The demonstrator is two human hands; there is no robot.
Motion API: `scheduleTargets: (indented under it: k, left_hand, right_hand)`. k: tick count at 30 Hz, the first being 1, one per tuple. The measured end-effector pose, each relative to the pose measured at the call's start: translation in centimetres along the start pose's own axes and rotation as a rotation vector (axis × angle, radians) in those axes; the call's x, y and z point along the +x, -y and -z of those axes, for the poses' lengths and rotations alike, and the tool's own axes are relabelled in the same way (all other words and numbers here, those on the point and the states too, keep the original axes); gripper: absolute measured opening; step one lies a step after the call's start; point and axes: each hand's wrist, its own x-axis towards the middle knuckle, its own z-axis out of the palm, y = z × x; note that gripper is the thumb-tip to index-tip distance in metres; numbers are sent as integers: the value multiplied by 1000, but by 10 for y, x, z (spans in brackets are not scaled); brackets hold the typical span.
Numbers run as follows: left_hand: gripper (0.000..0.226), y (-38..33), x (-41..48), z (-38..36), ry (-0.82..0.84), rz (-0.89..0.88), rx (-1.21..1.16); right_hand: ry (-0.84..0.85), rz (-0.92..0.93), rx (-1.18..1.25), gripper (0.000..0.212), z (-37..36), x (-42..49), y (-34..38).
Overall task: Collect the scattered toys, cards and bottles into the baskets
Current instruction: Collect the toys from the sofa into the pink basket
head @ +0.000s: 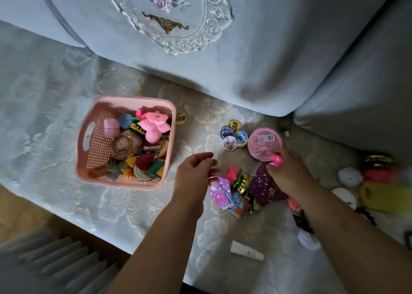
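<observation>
Purple box (219,192), pink toy (276,160) held; basket (98,146) left, round cards (233,136) ahead.

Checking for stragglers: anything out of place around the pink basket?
Yes: one round badge lies outside the pink basket, beside its far right corner, apart from the other badges.

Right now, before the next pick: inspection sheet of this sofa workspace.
Surface: floral cover on the sofa seat.
Job's things: pink basket part-filled with toys; round cards, pink tin and white tube lie outside it.
Clutter: toy pile between and right of the hands.
Hands: left hand pinches purple box; right hand holds small pink toy at the tin's edge.
Cables: nothing seen.
Surroundings: back cushions with lace doily; wooden floor lower left.
</observation>
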Motion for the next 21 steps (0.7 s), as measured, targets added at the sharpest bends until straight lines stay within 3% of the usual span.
scheduleTargets:
  k: [3, 7, 12, 17, 19, 21]
  left_hand:
    - [18, -1, 7, -17, 27, 11, 34]
    - [16, -1, 16, -38, 67, 12, 40]
    - [15, 5, 26, -56, 79, 10, 75]
    - [16, 10, 29, -67, 82, 26, 101]
    - [17, 12, 30, -72, 80, 31, 98]
    - [17, 14, 31, -75, 78, 34, 98]
  right_hand:
    - [-77, 9, -12, 42, 8, 10, -1]
    - [-170, 80, -228, 42, 16, 37, -9]
    - [151, 146, -123, 61, 14, 54, -20]
    - [279, 317, -158, 43, -7, 25, -41]
    - [186, 295, -23, 30, -3, 23, -47]
    - [13, 199, 48, 34, 6, 36, -49]
